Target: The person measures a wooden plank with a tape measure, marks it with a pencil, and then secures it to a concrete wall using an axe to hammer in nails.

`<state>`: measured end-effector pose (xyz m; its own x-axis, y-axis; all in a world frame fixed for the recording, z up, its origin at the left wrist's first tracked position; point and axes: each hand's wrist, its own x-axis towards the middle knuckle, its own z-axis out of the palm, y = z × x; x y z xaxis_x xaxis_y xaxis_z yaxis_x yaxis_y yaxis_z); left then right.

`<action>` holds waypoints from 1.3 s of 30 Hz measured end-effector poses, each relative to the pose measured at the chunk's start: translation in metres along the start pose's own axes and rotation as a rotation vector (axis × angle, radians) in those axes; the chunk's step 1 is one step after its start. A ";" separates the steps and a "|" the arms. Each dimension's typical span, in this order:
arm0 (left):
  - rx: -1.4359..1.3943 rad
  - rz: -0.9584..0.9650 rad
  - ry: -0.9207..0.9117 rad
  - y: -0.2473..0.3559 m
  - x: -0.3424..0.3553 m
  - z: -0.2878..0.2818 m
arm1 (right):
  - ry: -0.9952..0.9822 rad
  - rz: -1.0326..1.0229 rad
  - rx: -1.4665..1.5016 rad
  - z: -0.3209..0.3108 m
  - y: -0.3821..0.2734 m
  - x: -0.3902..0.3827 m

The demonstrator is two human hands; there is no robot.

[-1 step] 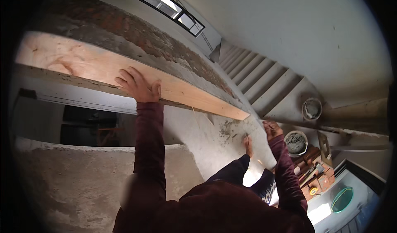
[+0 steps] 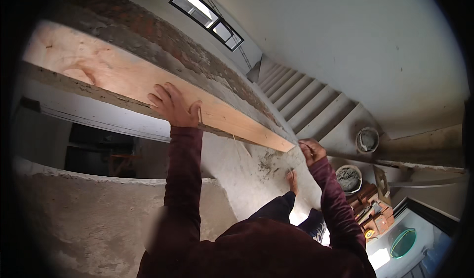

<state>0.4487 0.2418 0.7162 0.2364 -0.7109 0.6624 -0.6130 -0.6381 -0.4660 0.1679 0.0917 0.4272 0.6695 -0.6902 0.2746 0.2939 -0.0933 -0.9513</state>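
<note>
A long pale wooden board lies slanting along the rough, part-plastered wall, from the upper left to the middle of the view. My left hand rests on its face and lower edge, fingers spread. Just past the board's right end is my right hand, its fingers bent together; whatever they hold, if anything, is too small to make out. Mortar smears mark the grey surface below the board's end. Both forearms wear dark maroon sleeves.
Concrete stairs rise beyond the wall. Two buckets of grey mortar, one farther and one nearer, stand to the right. Closer in are red bricks with tools, a yellow tape measure and a green round tub.
My right hand has moved left and slightly up, closer to the board's end. The left hand stays on the board, while the whole view has shifted a little.
</note>
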 end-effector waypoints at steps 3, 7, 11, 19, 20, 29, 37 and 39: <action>-0.209 -0.130 -0.023 -0.011 -0.007 0.002 | -0.265 -0.332 -0.062 0.096 -0.177 0.144; -0.343 -0.198 -0.126 0.001 -0.012 0.001 | -0.225 -0.400 0.187 0.178 -0.249 0.223; -0.354 -0.180 -0.110 0.007 -0.013 0.010 | -0.131 -0.366 0.401 0.211 -0.240 0.246; -0.131 -0.057 0.092 -0.002 -0.018 0.014 | -0.020 -0.579 0.356 0.239 -0.241 0.250; -0.101 -0.034 0.106 -0.008 -0.017 0.012 | -0.023 -0.558 0.422 0.246 -0.243 0.251; -0.140 0.003 0.071 -0.009 -0.020 0.010 | -0.118 -0.403 0.548 0.246 -0.243 0.250; -0.157 -0.068 0.109 -0.004 -0.016 0.009 | -0.064 -0.411 0.416 0.247 -0.250 0.250; -0.155 -0.070 0.119 -0.004 -0.015 0.009 | -0.074 -0.380 0.431 0.248 -0.253 0.248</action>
<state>0.4543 0.2526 0.7028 0.1973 -0.6208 0.7587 -0.7088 -0.6250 -0.3271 0.4287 0.1218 0.7703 0.5045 -0.6116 0.6095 0.7637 -0.0132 -0.6454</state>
